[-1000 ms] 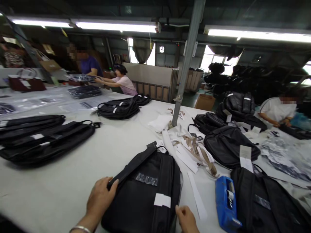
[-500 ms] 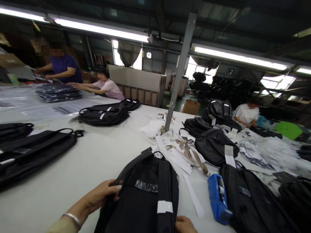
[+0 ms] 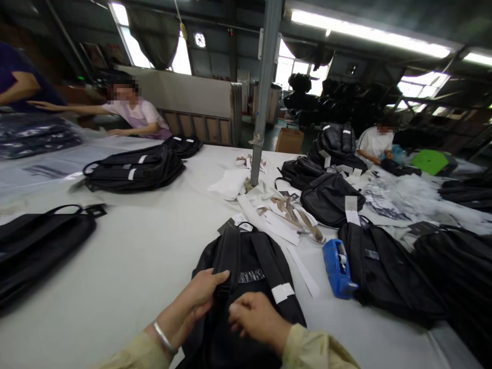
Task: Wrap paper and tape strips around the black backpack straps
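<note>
**Strap in hand, loose paper close by**

A black backpack [image 3: 246,287] is laid flat on the white surface [image 3: 146,256], straps up, directly in front of the person. The left shoulder strap [image 3: 227,256] is pinched by the left hand [image 3: 202,297], its fingers closed around the strap's lower part. The right hand [image 3: 255,316] is held over the middle of the backpack with its fingers curled shut; whether anything is gripped inside them cannot be told.

The nearest risk is judged to lie at the white label [image 3: 282,293] wrapped on the right strap: if the straps are pulled unevenly, it could be creased or torn loose. A strap drawn sideways could also twist and drag the whole backpack across the smooth surface.

Just right of the backpack, a blue tape dispenser [image 3: 338,266] is set, touching the next black bag [image 3: 384,277]. A wide sweep of the right elbow could knock it, and its cutting edge could scratch fabric.

Beyond the backpack's top handle, loose paper strips [image 3: 280,225] are scattered; they could be caught under the backpack and carried along if it is slid forward.

Farther off, a stack of finished bags [image 3: 134,169] and 2 seated co-workers are seen, well apart from the hands.
</note>
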Action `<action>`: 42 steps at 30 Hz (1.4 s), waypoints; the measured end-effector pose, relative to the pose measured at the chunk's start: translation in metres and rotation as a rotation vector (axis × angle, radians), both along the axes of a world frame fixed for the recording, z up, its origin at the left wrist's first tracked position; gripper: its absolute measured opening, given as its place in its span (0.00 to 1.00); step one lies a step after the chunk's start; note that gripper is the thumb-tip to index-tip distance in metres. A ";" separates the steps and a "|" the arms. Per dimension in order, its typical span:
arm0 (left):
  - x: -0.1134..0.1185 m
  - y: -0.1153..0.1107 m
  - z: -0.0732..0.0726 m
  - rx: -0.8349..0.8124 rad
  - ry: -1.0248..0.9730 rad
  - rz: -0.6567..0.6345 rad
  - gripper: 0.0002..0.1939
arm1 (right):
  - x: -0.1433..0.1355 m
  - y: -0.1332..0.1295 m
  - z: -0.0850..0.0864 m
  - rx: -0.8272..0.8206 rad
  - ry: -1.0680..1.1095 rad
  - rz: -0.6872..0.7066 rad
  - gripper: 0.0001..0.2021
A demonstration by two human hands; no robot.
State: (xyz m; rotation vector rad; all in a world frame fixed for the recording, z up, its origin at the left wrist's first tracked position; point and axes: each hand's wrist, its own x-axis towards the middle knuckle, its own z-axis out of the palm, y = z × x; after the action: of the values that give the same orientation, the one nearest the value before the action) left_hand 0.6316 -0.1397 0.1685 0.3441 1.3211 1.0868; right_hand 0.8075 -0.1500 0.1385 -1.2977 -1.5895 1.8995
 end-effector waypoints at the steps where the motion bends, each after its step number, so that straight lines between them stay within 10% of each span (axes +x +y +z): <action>1: 0.009 0.004 0.005 0.009 -0.023 -0.048 0.13 | -0.013 -0.012 -0.001 -0.005 0.050 0.000 0.13; 9: 0.058 0.008 -0.011 -0.072 -0.176 -0.070 0.03 | 0.004 -0.031 -0.035 0.100 -0.012 -0.422 0.06; 17: 0.072 -0.014 -0.055 -0.126 -0.270 -0.088 0.06 | 0.041 -0.074 -0.067 -0.243 0.104 -0.602 0.08; 22: 0.073 -0.021 -0.057 -0.142 -0.244 -0.227 0.10 | 0.028 -0.081 -0.064 -0.366 0.237 -0.640 0.21; 42: 0.045 -0.020 -0.053 -0.031 -0.290 -0.305 0.13 | -0.001 -0.048 -0.033 -0.026 0.264 -0.701 0.15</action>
State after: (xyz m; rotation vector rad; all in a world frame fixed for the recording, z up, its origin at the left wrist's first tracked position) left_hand 0.6762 -0.1592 0.1156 0.3382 0.9890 0.8236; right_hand 0.8061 -0.1979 0.1054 -1.3146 -0.8239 1.5541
